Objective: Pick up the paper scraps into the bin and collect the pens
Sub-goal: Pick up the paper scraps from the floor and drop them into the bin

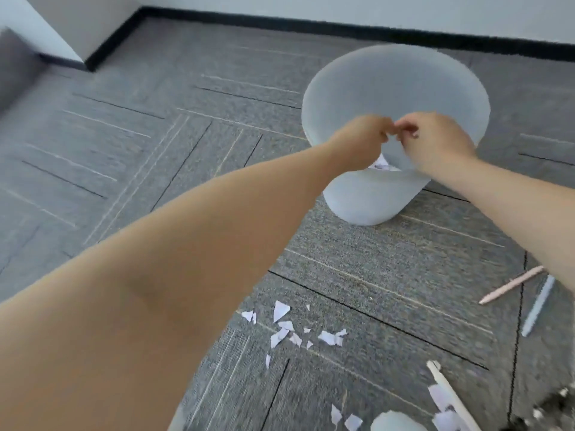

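**Both hands over the bin, scraps and pens still on the floor**

Nearest the camera, at the bottom edge, lie more paper scraps (441, 409) beside a white pen (451, 396), with a pale rounded object (393, 422) cut off by the frame; what it is cannot be told. A little farther out, a loose cluster of scraps (292, 328) sits on the grey carpet floor (124, 135). To the right, a pink pen (511, 284) and a light blue pen (538, 306) lie near each other, partly cut off by the right forearm.

The scraps look thin, light and limp; they would likely need a fingertip pinch at an edge or a sweep into a pile, and could flutter away if dropped from height. The pens look stiff and smooth, easy to take round the middle of the barrel, though they may roll.

Farther on, the left hand (361, 141) and right hand (435, 141) meet above the mouth of the translucent white bin (395, 88). The fingers of both are curled, their tips close together. Motion blur hides whether either pinches paper, so that cannot be told. Below the hands, some paper (382, 164) shows inside the bin; how much lies there is hidden by the hands and the frosted wall.

Beyond the bin, a black skirting (342, 28) runs along the wall.
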Demonstrator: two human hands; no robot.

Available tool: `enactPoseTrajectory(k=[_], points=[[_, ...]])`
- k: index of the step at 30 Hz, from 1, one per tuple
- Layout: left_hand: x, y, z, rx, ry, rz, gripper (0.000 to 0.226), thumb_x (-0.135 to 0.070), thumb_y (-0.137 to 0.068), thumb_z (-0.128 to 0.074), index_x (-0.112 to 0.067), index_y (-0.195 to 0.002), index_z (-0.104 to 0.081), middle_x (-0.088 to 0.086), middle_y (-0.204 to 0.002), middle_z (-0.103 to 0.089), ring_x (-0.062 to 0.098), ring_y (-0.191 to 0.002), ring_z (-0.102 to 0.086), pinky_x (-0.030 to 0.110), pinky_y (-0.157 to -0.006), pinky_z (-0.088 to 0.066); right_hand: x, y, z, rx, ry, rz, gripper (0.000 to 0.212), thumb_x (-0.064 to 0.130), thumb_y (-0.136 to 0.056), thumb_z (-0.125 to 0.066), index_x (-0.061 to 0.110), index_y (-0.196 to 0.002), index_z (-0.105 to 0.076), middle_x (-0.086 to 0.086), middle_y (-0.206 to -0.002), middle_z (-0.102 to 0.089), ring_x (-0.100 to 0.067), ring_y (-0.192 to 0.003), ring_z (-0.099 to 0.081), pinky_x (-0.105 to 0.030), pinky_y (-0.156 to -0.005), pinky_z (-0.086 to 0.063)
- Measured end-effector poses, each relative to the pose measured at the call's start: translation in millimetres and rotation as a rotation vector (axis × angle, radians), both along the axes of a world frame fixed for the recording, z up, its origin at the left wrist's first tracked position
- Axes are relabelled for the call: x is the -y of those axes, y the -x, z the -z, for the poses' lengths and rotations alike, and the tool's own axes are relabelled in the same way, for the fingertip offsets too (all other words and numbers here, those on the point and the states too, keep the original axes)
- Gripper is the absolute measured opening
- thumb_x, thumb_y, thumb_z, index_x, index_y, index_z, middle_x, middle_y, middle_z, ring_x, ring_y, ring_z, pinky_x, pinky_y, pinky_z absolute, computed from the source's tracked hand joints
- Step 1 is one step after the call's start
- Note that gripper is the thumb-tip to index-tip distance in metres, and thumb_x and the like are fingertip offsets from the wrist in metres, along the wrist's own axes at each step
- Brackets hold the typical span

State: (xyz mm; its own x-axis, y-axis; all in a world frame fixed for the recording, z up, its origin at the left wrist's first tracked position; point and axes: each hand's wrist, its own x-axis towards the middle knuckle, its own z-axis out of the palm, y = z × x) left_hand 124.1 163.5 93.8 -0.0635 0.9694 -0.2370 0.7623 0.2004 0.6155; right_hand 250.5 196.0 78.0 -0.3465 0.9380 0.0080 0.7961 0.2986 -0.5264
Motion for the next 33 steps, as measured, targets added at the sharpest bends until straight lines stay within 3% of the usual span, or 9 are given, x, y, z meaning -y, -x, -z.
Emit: enactPoseTrajectory(k=[4,8,10,12,15,18,21,25,33], points=[[20,-6,-25,0.062,-0.24,-0.105,0.028,-0.008,-0.092,-0.044,-0.011,-0.111,-0.063,0.003,-0.104,-0.068,0.017,-0.095,-0.06,0.018,-0.069,-0.04,4,0,3,-0.048,-0.08,0.074,0.029,0.02,-0.089,-0.041,0.024,-0.106,-0.064,-0.004,-0.11,-0.066,-0.03,-0.098,-0.059,-0.033,-0.076,-0.041],[90,9,-20,0.117,-0.526,-0.242,0.019,-0.005,-0.089,-0.048,-0.006,-0.096,-0.066,-0.005,-0.081,-0.06,0.014,-0.077,-0.059,0.018,-0.066,-0.043,8,-1,6,-0.155,-0.226,0.109,0.033,0.026,-0.087,-0.036,0.032,-0.106,-0.062,0.001,-0.1,-0.067,-0.025,-0.093,-0.06,-0.035,-0.08,-0.042],[139,32,7,0.051,-0.385,-0.219,0.019,-0.007,-0.092,-0.049,-0.008,-0.101,-0.065,-0.004,-0.088,-0.06,0.007,-0.073,-0.054,0.011,-0.065,-0.042,12,0,6,-0.11,-0.407,0.11,0.034,0.034,-0.089,-0.032,0.059,-0.102,-0.051,0.019,-0.094,-0.061,-0.018,-0.098,-0.059,-0.044,-0.092,-0.042],[194,59,45,-0.045,-0.092,-0.164,0.021,-0.01,-0.094,-0.048,-0.009,-0.107,-0.063,0.001,-0.102,-0.063,0.005,-0.078,-0.052,0.01,-0.075,-0.044,36,2,8,-0.016,-0.508,0.068,0.028,0.044,-0.092,-0.029,0.06,-0.107,-0.046,0.019,-0.1,-0.059,-0.023,-0.109,-0.055,-0.052,-0.097,-0.037],[271,90,107,-0.134,0.303,-0.058,0.022,-0.014,-0.094,-0.048,-0.014,-0.111,-0.062,0.005,-0.122,-0.058,0.01,-0.094,-0.056,0.024,-0.097,-0.045,94,13,19,-0.146,-0.449,-0.085,0.031,0.035,-0.092,-0.034,0.025,-0.116,-0.052,-0.014,-0.115,-0.056,-0.032,-0.115,-0.047,-0.048,-0.1,-0.032],[324,94,161,-0.14,0.475,0.028,0.025,-0.02,-0.093,-0.05,-0.021,-0.117,-0.059,0.0,-0.133,-0.049,0.012,-0.111,-0.053,0.026,-0.107,-0.032,161,18,54,-0.22,-0.377,-0.419,0.023,0.014,-0.086,-0.048,0.01,-0.102,-0.064,-0.017,-0.108,-0.058,-0.024,-0.103,-0.049,-0.031,-0.094,-0.032],[347,83,199,-0.123,0.469,0.012,0.038,-0.025,-0.089,-0.057,-0.023,-0.126,-0.051,-0.003,-0.139,-0.04,0.016,-0.124,-0.045,0.033,-0.11,-0.029,208,13,125,-0.024,-0.046,-0.512,0.023,0.013,-0.085,-0.054,0.013,-0.104,-0.065,-0.01,-0.114,-0.057,-0.026,-0.105,-0.052,-0.034,-0.093,-0.036],[358,69,218,-0.162,0.323,-0.044,0.041,-0.026,-0.086,-0.061,-0.019,-0.124,-0.049,0.0,-0.127,-0.045,0.017,-0.119,-0.044,0.032,-0.109,-0.035,258,-11,177,0.216,0.292,-0.308,0.036,0.018,-0.088,-0.057,0.018,-0.124,-0.053,-0.004,-0.133,-0.045,-0.025,-0.12,-0.044,-0.04,-0.1,-0.036],[354,64,226,-0.232,0.235,0.162,0.026,-0.013,-0.094,-0.047,-0.009,-0.12,-0.05,0.005,-0.126,-0.049,0.022,-0.114,-0.049,0.033,-0.093,-0.047,273,-11,203,0.227,0.374,-0.163,0.044,0.024,-0.086,-0.062,0.02,-0.128,-0.05,-0.004,-0.128,-0.046,-0.026,-0.121,-0.041,-0.039,-0.098,-0.034]])
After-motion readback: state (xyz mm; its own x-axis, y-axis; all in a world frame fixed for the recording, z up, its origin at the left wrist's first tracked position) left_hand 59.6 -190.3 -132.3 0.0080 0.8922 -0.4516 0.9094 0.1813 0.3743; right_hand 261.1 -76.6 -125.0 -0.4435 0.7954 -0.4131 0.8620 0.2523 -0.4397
